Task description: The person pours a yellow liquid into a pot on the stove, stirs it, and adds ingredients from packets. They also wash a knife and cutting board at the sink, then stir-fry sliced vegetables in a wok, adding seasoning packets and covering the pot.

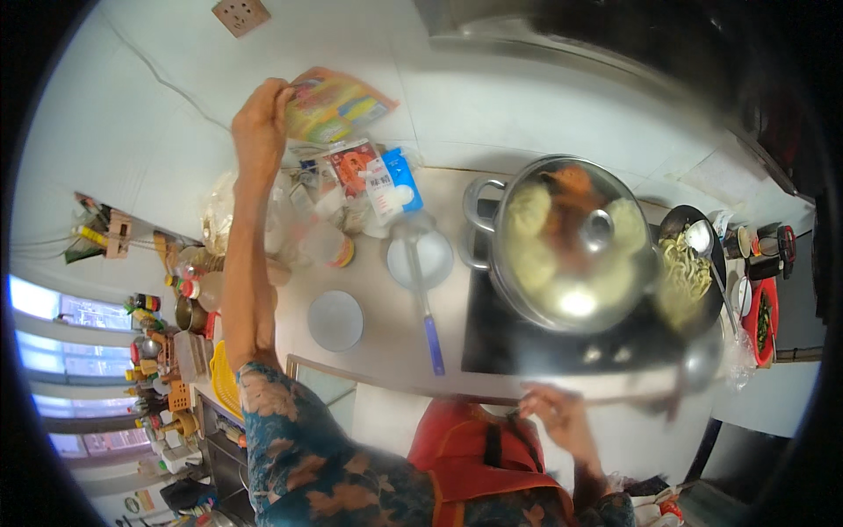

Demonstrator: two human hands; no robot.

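Note:
My left hand [263, 115] is raised at the far left of the counter, gripping the corner of a yellow and orange plastic packet [339, 109]. Below that packet, several seasoning sachets stand in a cluster, among them a red one [352, 168] and a blue one [405, 178]. My right hand [556, 415] hangs near the counter's front edge, fingers loosely apart and holding nothing visible. Beyond it, a lidded steel pot [573, 244] sits on a black induction cooktop [500, 349]. Through its fogged glass lid I see pale lumps and something orange-brown.
A ladle with a blue handle [431, 342] lies across a white bowl [431, 260]; a round lid or plate [336, 321] is nearby. Right of the pot, a dark wok [678, 221] holds pale strips and a metal ladle [700, 237]. A red basin [764, 323] holds greens.

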